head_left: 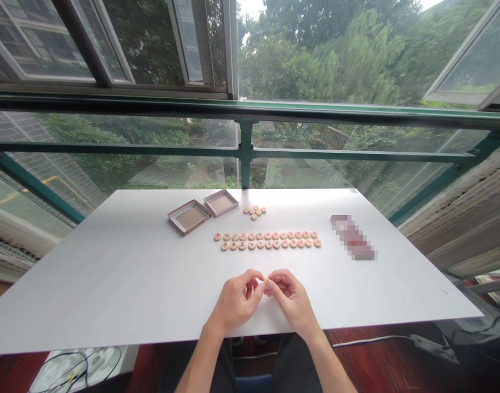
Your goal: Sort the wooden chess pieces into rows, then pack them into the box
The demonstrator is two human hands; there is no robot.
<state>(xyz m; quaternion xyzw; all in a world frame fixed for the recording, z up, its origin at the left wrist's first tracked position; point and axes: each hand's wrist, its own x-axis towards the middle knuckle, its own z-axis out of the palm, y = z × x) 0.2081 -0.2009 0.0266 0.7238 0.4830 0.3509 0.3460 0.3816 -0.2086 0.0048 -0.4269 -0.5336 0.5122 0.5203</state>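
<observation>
Both hands meet just above the near edge of the desk (111,273). The left hand (236,303) and the right hand (291,297) are curled, and their fingertips come together on one small disc. The white desk stands against a glass balcony railing (245,153) with trees beyond it. Toward the right of the desk lies a long reddish packet (353,236), too blurred to make out. At the far middle, two shallow box trays sit open side up and touching at a corner, the left tray (189,216) and the right tray (221,202). Nearer the hands, a double row of round wooden game pieces (268,239) runs left to right, with red or dark marks on their faces. A small cluster of pieces (255,212) lies just right of the trays. The single disc (267,280), pale and wooden, is pinched between the fingertips of both hands, well apart from the rows.
</observation>
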